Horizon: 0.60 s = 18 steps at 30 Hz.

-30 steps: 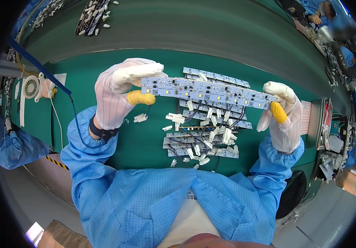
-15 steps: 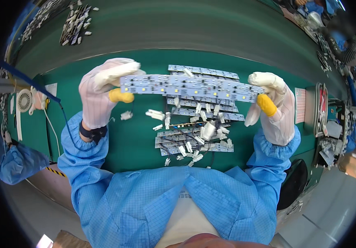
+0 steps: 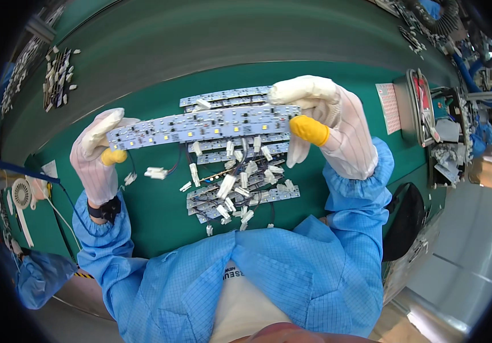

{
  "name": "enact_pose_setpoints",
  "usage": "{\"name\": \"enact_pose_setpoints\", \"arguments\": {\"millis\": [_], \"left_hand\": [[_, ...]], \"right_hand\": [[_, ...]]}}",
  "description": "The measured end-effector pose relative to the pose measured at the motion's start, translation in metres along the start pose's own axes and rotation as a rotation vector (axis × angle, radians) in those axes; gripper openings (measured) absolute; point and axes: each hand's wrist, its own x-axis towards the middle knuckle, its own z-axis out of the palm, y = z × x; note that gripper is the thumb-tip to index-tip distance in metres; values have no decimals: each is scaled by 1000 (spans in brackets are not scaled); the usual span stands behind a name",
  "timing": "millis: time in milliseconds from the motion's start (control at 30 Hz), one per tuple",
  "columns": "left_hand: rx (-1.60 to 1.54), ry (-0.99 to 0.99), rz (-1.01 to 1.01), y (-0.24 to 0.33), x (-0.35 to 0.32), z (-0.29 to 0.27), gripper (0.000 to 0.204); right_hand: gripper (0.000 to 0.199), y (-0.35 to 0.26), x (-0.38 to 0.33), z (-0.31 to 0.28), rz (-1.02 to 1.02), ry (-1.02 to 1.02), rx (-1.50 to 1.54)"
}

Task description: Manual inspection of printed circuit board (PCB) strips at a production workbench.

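Nearest the person, low on the green counter (image 3: pixel 160 217), lies a loose pile of strips (image 3: pixel 240 191) tangled with white connectors (image 3: pixel 226 186) and dark wires; one stray connector (image 3: pixel 155 172) sits apart to the left.

Above that pile, lifted clear of it, the LED strip (image 3: pixel 200 126) is held level between both gloved hands, its lit side facing up toward the camera. The left hand (image 3: pixel 97 157) pinches the strip's left end, its yellow-capped thumb under the board and the fingers folded over the top. The right hand (image 3: pixel 320 123) pinches the right end the same way (its yellow thumb cap shows plainly below the edge).

To do this well, judging from the hold, both grips should stay on the bare ends and off the little square emitters, with even pull so the thin board does not bow or twist. It would seem wise to keep it high enough that it does not snag the wires beneath.

Just beyond the held strip, more strips (image 3: pixel 226 96) lie flat on the counter. Farther left is a heap of small parts (image 3: pixel 57 74); far right, a tray (image 3: pixel 423 108) at the counter's edge.
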Motion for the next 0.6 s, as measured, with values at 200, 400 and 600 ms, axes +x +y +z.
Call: {"name": "enact_pose_setpoints", "arguments": {"millis": [200,400,600], "left_hand": [[13,-30,-165,5,2,1,48],[48,-135,-196,11,8,0,48],[38,-36,-262,2,1,-1,43]], "right_hand": [[49,2,-1,-2,-48,-84,-63],[46,1,-1,-4,-16,-98,-47],[44,8,3,-3,-54,-38,-8]]}}
